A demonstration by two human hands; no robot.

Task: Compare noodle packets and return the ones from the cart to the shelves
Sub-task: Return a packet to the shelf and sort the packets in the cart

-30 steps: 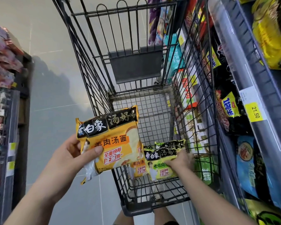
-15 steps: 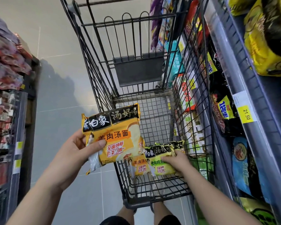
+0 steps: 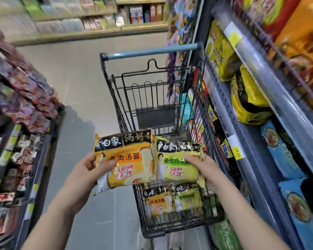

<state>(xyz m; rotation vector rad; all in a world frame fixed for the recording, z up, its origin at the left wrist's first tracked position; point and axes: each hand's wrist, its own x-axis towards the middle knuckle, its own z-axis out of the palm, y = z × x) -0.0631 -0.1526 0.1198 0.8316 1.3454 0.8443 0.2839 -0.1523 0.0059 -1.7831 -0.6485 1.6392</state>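
My left hand (image 3: 83,173) grips an orange noodle packet (image 3: 128,159) by its lower left corner. My right hand (image 3: 204,170) grips a green noodle packet (image 3: 175,163) by its right side. Both packets are held up side by side, fronts facing me, above the near end of the wire cart (image 3: 152,105). Inside the cart's near end lie another orange packet (image 3: 158,201) and another green packet (image 3: 187,197), side by side.
Shelves (image 3: 251,141) on the right hold yellow and blue noodle multipacks close beside the cart, with yellow price tags (image 3: 238,152) on the rails. A rack of snack packets (image 3: 20,105) lines the left. Grey floor (image 3: 76,73) runs between; more shelving stands across the far end.
My right hand has lifted the green packet out of the cart and brought it up beside the orange one. The view has tilted upward, showing the cart handle and far shelves.
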